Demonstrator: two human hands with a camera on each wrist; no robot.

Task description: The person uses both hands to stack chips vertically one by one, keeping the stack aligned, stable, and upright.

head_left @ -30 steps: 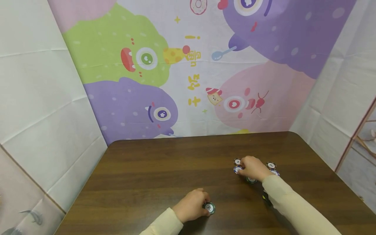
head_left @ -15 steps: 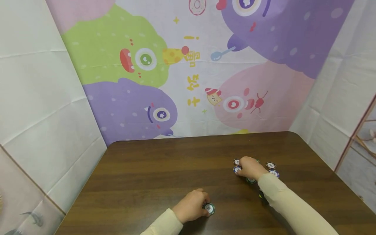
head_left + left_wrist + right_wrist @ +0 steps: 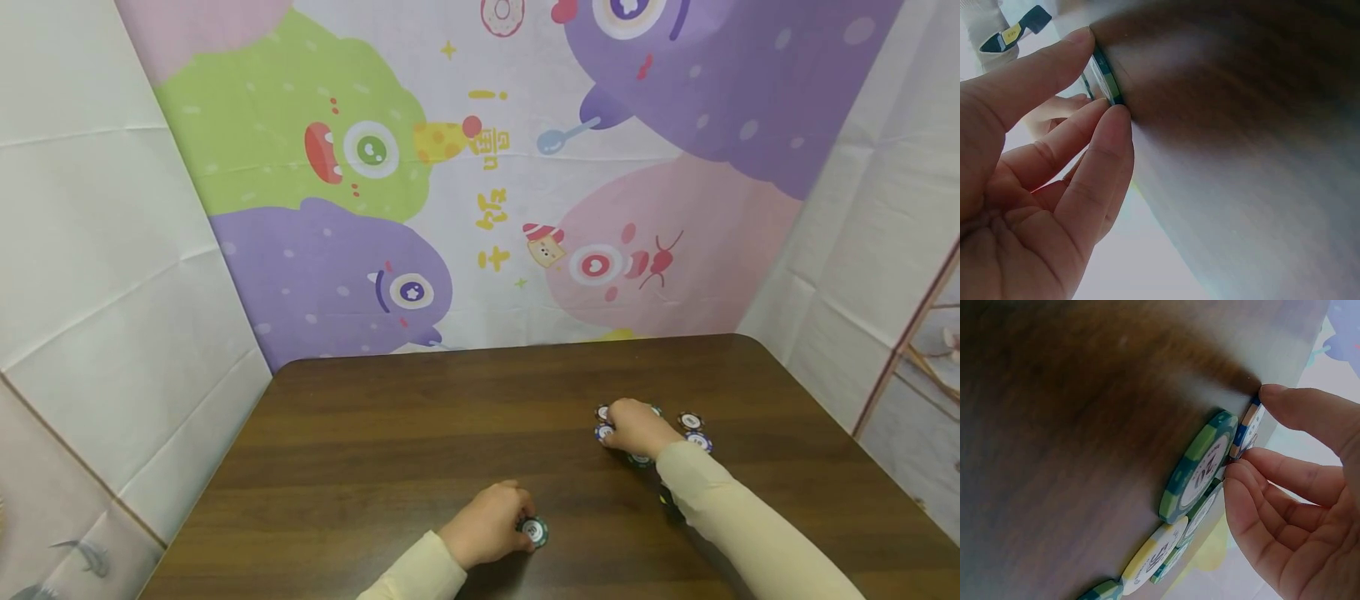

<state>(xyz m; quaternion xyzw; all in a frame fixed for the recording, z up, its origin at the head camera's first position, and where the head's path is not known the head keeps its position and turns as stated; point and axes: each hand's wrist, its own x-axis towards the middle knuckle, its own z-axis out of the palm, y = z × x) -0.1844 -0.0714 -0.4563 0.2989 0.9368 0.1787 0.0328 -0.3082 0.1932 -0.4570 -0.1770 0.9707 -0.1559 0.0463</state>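
My left hand (image 3: 489, 523) pinches a green poker chip (image 3: 534, 532) at its edges on the table. In the left wrist view, the thumb and fingertips meet that green chip's rim (image 3: 1107, 76). Farther off to the right, my right hand (image 3: 643, 427) reaches over a group of chips. Its thumb and fingers pinch a blue poker chip (image 3: 604, 434), seen with blue and orange edge marks (image 3: 1247, 429) in the right wrist view. Close by lie a green chip (image 3: 1200, 472) marked 20 and a yellow chip (image 3: 1155, 555) marked 50. The hand hides part of the group.
A brown chip (image 3: 602, 412) lies just beyond the blue one. Right of the hand are another brown chip (image 3: 691, 421) and a blue-edged chip (image 3: 698, 442). The wooden table (image 3: 420, 433) ends at a cartoon-printed cloth (image 3: 480, 317).
My right hand and forearm have shifted slightly left, with the fingers staying at the blue chip. The left hand keeps its pinch on the green chip without visible movement.
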